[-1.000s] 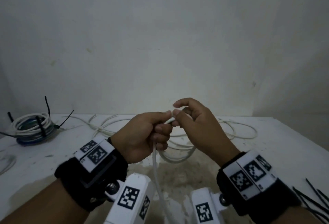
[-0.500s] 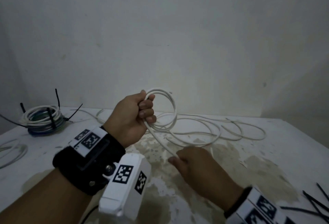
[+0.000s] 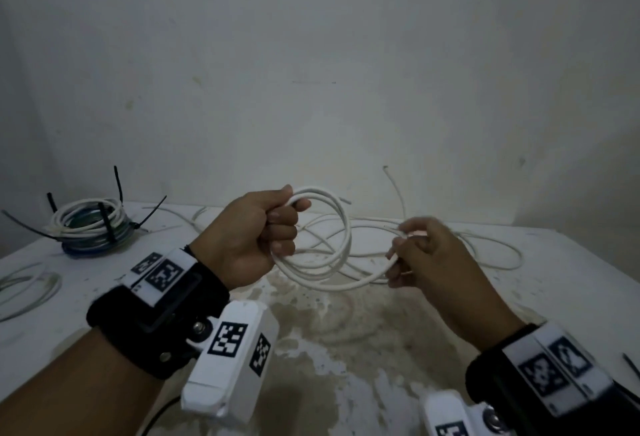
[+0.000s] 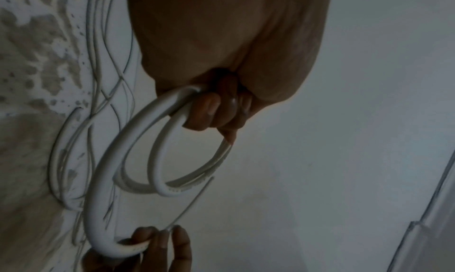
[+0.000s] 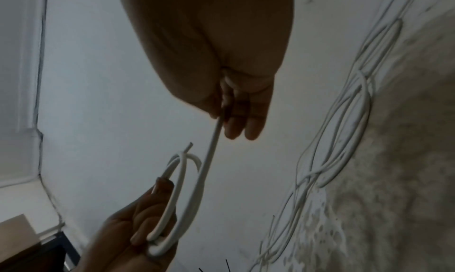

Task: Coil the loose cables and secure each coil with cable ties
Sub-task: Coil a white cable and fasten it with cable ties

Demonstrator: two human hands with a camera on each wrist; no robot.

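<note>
Over at the far left of the stained white desk point(image 3: 554, 297), a finished bundle of white and blue cables point(image 3: 90, 228) is sitting bound with black plastic cable ties point(image 3: 107, 228), their tails sticking up and outward. Nearer the middle, the left hand point(image 3: 256, 238) is gripping several loops of thin white round cable point(image 3: 322, 262) in a closed fist, holding the coil raised above the desk. To its right, the right hand point(image 3: 426, 259) is pinching the same cable between thumb and curled fingers, with the strand running from the coil into its grip. Behind both hands, the loose remainder of the white cable is lying in slack curves across the desk toward the right.
</note>
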